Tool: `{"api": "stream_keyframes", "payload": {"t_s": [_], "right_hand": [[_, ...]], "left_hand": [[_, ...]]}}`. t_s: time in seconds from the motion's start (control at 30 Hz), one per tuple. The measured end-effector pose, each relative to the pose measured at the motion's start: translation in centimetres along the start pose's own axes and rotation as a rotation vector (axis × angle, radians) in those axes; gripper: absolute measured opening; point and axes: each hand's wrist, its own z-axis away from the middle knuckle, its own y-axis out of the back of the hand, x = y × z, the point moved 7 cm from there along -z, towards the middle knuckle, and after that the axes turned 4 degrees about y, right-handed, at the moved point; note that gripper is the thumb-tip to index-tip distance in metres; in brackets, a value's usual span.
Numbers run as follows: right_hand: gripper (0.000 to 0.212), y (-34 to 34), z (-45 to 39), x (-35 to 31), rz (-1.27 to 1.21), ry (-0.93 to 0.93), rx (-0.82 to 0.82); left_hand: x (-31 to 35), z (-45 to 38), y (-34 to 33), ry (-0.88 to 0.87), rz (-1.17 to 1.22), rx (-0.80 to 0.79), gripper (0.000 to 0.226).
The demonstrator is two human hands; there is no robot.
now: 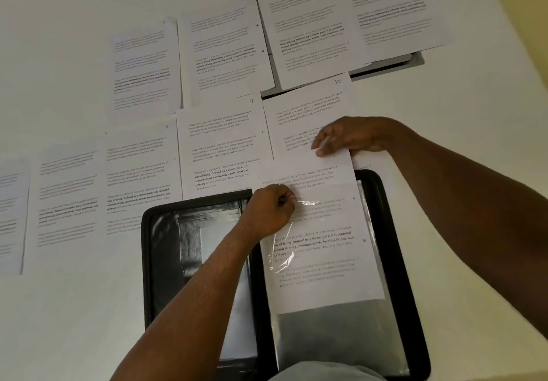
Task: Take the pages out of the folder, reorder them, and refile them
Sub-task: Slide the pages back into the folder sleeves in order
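Printed white page (320, 250) partway inside clear plastic sleeve (335, 330) of open black folder (394, 232).
Right hand (347, 136) pinches page's top edge; left hand (267, 211) apparently pinches sleeve's mouth.

folder (394, 232): black, open flat, near edge of desk | page (320, 232): printed, partly inside clear sleeve (326, 336) | other pages (219, 140): spread in rows beyond

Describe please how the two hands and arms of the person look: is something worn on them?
The left hand and the right hand are both bare: no gloves, no rings, and no watch or bracelet at either wrist. Both forearms are uncovered as far as the picture shows; no sleeve is in view.
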Motion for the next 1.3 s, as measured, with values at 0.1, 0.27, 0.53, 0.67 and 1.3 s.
{"api": "stream_keyframes", "payload": {"t_s": [0.1,0.27,0.53,0.67,1.3], "right_hand": [[0.023,0.5,-0.5,-1.3,0.129,0.123,0.157],[0.012,-3.1,-0.6,-1.0,0.417,-0.020,-0.186],[0.019,-6.3,0.2,0.0,0.631,-0.181,-0.412],[0.013,-6.3,0.9,0.4,0.584,-0.220,-0.379],[0.046,-7.7,11.9,7.4,-0.281,-0.018,0.305]], "left_hand": [[0.1,0.1,0.1,-0.010,-0.008,0.005,0.012],[0.1,0.2,0.2,-0.026,-0.010,0.030,0.010],[0.0,0.2,0.0,-0.013,0.006,0.037,0.012],[0.3,0.5,0.2,-0.026,-0.002,0.060,0.011],[0.7,8.1,-1.0,0.027,-0.010,0.146,0.065]]}}
